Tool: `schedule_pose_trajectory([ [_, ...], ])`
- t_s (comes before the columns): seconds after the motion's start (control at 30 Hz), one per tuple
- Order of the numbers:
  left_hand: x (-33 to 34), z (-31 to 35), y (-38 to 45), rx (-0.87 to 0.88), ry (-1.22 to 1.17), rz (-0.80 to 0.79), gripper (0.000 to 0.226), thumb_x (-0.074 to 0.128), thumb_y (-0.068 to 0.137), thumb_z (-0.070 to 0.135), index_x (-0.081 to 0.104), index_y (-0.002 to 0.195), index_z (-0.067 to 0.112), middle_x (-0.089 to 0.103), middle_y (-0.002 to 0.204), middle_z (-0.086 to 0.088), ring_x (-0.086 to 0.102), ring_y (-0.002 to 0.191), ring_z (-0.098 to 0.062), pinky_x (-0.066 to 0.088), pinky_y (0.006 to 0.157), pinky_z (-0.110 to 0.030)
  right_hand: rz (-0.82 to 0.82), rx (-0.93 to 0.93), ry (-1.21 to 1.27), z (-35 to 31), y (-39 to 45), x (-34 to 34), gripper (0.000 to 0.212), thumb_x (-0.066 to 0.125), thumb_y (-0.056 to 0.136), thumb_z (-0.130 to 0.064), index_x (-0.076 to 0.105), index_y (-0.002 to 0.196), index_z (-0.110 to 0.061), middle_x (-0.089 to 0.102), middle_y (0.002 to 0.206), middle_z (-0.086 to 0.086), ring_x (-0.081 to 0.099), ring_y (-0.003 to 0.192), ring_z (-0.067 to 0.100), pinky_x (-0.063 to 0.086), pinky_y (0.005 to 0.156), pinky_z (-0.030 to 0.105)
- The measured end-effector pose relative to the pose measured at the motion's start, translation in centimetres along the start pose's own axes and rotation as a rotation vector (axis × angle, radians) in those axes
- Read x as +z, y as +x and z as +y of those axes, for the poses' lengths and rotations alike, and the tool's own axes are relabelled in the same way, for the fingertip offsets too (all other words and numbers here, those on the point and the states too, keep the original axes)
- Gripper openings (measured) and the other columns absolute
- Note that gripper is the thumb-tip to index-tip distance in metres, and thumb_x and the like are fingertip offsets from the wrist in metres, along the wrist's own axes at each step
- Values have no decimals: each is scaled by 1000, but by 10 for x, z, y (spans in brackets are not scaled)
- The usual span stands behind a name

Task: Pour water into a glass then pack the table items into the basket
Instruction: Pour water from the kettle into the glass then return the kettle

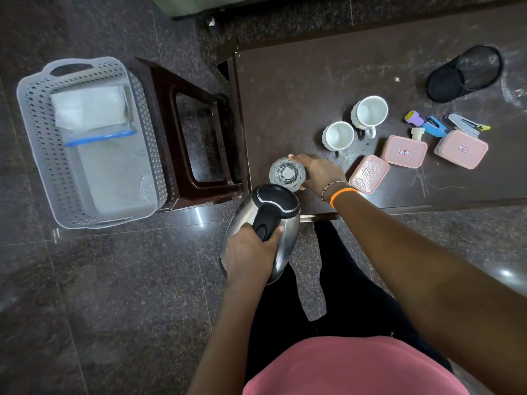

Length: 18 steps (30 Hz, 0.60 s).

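Dark table (299, 81) carries glass (287, 173), two mugs (339, 136), three pink boxes (404, 151).

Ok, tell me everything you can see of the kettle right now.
The kettle is a rounded, shiny stainless-steel body with a black lid and black handle. The left hand grips the handle and holds it in the air, tipped forward, its spout end just above the glass near the table corner. The right hand steadies the glass. No stream of water is clearly visible.

White label on pink box lid (404, 151), perhaps "15" (blurred), label on second pink box (462, 149) unreadable
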<state>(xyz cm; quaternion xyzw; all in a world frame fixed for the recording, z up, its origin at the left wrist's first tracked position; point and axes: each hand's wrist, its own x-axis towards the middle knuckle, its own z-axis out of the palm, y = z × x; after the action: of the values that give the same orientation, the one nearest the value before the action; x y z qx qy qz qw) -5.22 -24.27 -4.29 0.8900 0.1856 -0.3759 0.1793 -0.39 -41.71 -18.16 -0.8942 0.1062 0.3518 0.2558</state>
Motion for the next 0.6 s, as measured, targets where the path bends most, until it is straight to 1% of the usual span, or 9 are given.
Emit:
schedule_pose_trajectory([
  [0.1,-1,-1,-1,-2,-4,-6,54,60,76,59,59,88,6,67,88,-14,62,86,-35,54,79,-44,-4,6,-3,-1,-1,0,70,69,76,-21,37,136,-36,52,132,8,59,113,35,50,88,46],
  [0.27,-1,1,0,-4,-25,-9,53,60,76,58,58,86,6,67,88,-14,62,85,-35,54,78,-44,-6,13,-9,-2,-1,-1,67,67,78,-22,36,136,-36,52,131,9,59,112,36,50,87,46],
  [0.5,-2,1,0,-5,-26,-15,53,62,76,56,59,91,5,67,90,-15,62,88,-35,53,80,-44,-10,16,-13,-2,-1,-1,71,70,76,-20,36,136,-37,52,132,6,59,113,35,50,88,46],
  [0.6,-2,2,1,-10,-24,-25,53,61,76,57,58,90,6,66,91,-14,61,88,-35,53,80,-45,0,5,-12,-1,0,-1,69,69,76,-22,38,135,-36,53,132,6,59,114,35,50,88,45],
])
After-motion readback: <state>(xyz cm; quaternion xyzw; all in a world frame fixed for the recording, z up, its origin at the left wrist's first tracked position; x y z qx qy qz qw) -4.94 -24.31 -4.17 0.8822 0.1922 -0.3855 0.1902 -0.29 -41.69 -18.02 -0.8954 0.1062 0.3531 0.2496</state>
